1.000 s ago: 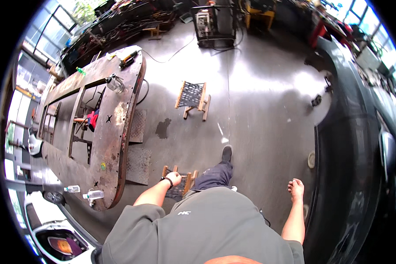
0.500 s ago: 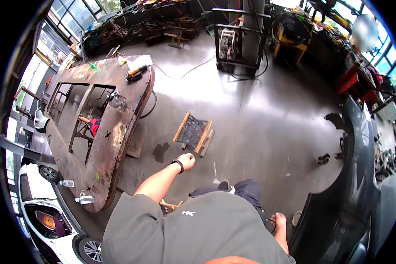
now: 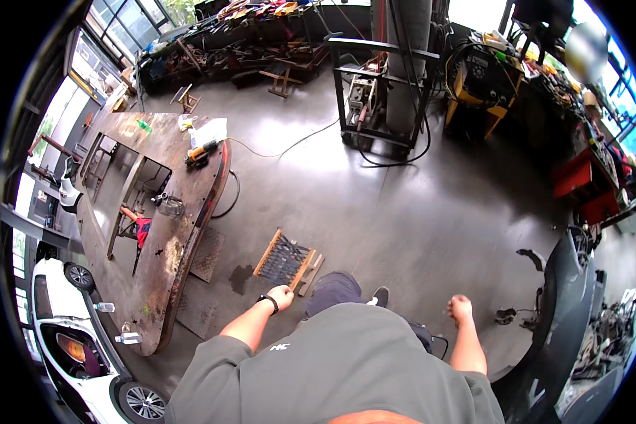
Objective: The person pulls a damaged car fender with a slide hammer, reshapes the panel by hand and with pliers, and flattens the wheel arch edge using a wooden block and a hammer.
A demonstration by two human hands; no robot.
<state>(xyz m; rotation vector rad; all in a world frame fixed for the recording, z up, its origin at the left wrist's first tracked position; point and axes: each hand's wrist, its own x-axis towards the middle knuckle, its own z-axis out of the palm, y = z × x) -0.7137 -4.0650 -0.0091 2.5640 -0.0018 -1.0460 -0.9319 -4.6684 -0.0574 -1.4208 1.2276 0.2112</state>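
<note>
Folding stool with wooden rails and a woven black seat (image 3: 284,259) stands unfolded on the floor (image 3: 403,226), just beyond the person's left hand (image 3: 282,297) in view. That hand and the right hand (image 3: 461,309) both have curled fingers with nothing visible in them; how tightly they close cannot be told. Handling seems not yet begun, so all of it appears left. Farther off stand a metal table (image 3: 148,307) and a black metal frame (image 3: 381,48).

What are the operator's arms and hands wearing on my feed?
Both the left hand and right hand are ungloved. A dark wristband circles the left wrist; the right shows none. The grey shirt has short sleeves and a small white chest mark.
</note>
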